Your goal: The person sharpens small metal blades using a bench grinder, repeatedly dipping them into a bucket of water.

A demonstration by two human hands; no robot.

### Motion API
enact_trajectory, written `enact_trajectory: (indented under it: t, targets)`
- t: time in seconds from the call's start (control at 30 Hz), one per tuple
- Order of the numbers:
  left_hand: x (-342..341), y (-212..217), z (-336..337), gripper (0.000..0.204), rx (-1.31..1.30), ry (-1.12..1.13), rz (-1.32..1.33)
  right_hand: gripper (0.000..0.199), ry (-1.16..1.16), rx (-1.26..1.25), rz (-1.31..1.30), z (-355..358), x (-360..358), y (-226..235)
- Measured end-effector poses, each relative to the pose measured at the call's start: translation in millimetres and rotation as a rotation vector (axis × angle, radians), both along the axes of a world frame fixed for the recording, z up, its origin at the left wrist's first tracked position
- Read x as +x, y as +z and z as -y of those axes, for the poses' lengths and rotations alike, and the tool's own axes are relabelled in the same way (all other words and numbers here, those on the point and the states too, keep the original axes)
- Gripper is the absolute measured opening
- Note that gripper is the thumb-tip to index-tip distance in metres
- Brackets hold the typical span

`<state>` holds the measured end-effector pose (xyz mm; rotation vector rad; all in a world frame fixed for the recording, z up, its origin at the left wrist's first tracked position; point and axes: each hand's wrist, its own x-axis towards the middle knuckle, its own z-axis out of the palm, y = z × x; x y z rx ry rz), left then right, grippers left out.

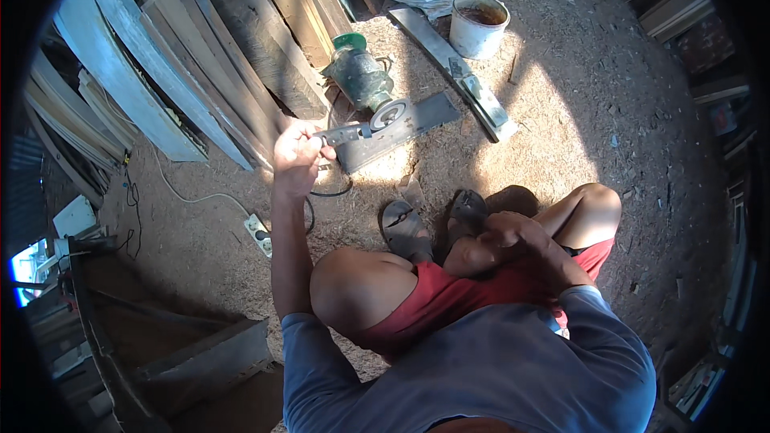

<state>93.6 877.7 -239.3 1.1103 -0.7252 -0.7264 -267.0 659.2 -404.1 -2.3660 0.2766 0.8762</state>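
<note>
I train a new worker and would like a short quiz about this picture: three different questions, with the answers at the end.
1. Open question: Which of the person's hands holds the dark tool near the grinding wheel?
2. True or false: The white bucket lies on its side.
3. Multiple choice: What colour are the person's shorts?
a) green
b) red
c) white

Key:
1. The left hand.
2. False; it stands upright.
3. b

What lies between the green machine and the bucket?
A long board lies slantwise between the green machine and the bucket, as the head view shows.
</note>
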Motion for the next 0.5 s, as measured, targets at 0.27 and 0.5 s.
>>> enact_trajectory:
  t: [0.27,0.5]
  targets:
    - [-85.6,-153.6,55.8,0.008,0.202,-0.013,-0.436,0.023,-0.92,1.118,0.605,7.1,89.0,23.6]
    - [-118.4,-195.8,98.5,0.008,0.209,0.039,-0.577,0.005,-1.416,1.395,0.556,8.7,116.7,-11.6]
